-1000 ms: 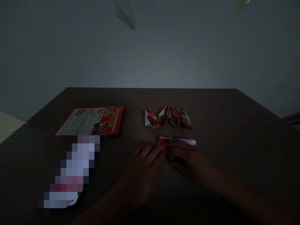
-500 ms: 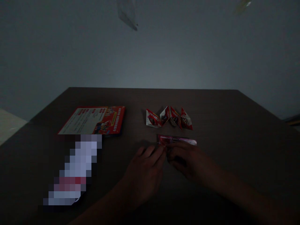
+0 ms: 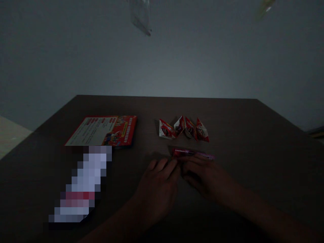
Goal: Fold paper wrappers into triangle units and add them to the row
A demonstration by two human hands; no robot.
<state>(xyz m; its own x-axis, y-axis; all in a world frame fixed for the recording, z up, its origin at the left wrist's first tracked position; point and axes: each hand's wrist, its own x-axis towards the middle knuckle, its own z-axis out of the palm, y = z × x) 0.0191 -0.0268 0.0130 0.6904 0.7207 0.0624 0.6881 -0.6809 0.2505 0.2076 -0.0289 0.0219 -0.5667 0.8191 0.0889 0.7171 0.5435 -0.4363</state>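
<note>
Fingers (image 3: 174,164) of both hands pinch a paper strip (image 3: 193,153) flat on the table (image 3: 253,141), near its middle; pressing evenly would likely keep the crease sharp.

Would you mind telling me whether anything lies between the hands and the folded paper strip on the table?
Nothing visible does. Both the left hand and the right hand already rest against the paper strip; the four folded pieces lie apart, beyond it.

Red-and-purple paper strip (image 3: 193,153), folded narrow, lying flat and lengthwise on the dark desk (image 3: 253,141).
</note>
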